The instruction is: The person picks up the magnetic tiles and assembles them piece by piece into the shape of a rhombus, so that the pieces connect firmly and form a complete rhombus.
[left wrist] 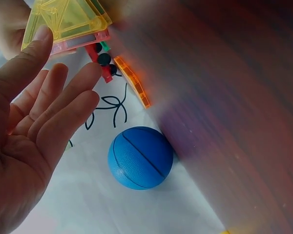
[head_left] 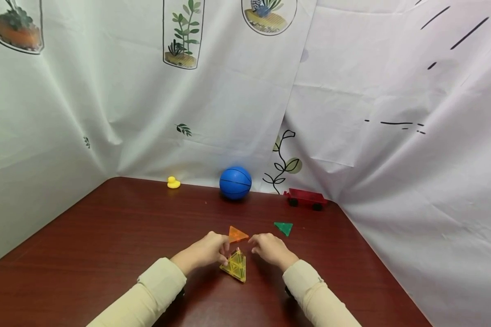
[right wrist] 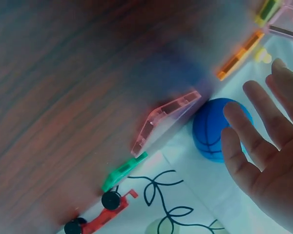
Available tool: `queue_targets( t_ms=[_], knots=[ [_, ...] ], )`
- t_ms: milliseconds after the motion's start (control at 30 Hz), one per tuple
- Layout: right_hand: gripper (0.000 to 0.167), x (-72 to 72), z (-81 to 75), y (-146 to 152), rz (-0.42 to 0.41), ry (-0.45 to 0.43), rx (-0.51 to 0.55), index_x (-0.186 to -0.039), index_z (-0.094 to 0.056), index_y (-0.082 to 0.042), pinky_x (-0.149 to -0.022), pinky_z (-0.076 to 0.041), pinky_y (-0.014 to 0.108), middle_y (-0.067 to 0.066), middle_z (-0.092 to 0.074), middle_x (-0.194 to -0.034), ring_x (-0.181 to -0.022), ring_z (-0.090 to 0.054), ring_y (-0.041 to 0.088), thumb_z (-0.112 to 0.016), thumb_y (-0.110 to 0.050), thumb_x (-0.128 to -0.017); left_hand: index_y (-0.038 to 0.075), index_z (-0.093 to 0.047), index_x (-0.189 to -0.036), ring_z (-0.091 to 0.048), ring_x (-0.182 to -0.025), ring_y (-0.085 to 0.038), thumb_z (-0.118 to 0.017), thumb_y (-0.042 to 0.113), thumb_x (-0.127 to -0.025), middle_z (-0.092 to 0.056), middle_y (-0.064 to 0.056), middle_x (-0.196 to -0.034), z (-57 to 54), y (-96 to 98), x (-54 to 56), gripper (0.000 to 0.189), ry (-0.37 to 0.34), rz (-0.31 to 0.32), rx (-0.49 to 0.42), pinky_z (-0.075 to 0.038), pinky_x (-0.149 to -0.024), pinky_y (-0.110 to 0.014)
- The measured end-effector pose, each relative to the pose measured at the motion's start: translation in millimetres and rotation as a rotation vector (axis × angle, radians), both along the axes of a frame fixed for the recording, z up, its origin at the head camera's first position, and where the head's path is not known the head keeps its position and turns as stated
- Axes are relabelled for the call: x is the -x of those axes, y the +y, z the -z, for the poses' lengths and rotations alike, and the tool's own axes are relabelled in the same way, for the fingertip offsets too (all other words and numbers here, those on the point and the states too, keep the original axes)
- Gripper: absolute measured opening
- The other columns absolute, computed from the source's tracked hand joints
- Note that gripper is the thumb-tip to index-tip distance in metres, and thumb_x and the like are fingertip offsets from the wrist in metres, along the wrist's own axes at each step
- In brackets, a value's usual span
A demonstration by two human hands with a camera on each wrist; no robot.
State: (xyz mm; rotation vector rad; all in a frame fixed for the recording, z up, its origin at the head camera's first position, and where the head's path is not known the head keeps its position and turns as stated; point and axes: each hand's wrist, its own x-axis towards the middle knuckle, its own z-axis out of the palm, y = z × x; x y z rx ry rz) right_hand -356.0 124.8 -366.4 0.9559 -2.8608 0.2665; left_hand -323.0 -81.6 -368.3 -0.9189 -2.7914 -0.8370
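A small pyramid of clear magnetic tiles, with a yellow triangle tile (head_left: 235, 266) toward me and pink behind it, stands on the table between my hands. My left hand (head_left: 206, 250) is at its left side. In the left wrist view that hand's thumb (left wrist: 31, 56) overlaps the yellow face, while the other fingers extend loosely beside it. My right hand (head_left: 270, 249) hovers just right of the pyramid, fingers relaxed and holding nothing. In the right wrist view a pink triangle tile (right wrist: 158, 117) lies on the table. Beyond my hands lies an orange triangle tile (head_left: 237, 234).
A green triangle tile (head_left: 284, 228) lies farther back to the right. Along the rear edge are a yellow rubber duck (head_left: 173, 182), a blue ball (head_left: 235, 182) and a red toy wagon (head_left: 306, 198). White printed cloth (head_left: 229, 104) hangs behind the brown table (head_left: 127, 227).
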Motion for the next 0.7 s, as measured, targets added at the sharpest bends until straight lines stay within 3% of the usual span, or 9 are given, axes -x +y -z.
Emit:
queue_targets(
  t_ms=[433,700],
  knots=[
    [0.025,18.4,2.8,-12,0.070,0.054,-0.132,-0.107,-0.062,-0.012,-0.071,-0.045,0.034,0.003,-0.058,-0.101,-0.091,-0.052,0.024,-0.061,-0.015,-0.082,0.009,-0.054,-0.074,-0.048,-0.055,-0.005,-0.076,0.013,-0.065,-0.052,0.006,-0.062,-2.8,-1.9,-1.8,0.023,-0.001,-0.011,0.019,-0.041,-0.051,-0.021],
    [0.028,18.9,2.9,-20,0.132,0.004,-0.218,-0.113,-0.059,-0.018,-0.076,-0.043,0.039,0.001,-0.054,-0.115,-0.100,-0.048,0.024,-0.056,-0.014,-0.085,0.009,-0.055,-0.075,-0.048,-0.055,-0.004,-0.076,0.014,-0.066,-0.053,0.007,-0.062,-0.7,-2.4,-1.1,0.023,0.010,-0.009,0.030,-0.042,-0.052,-0.020]
  ],
)
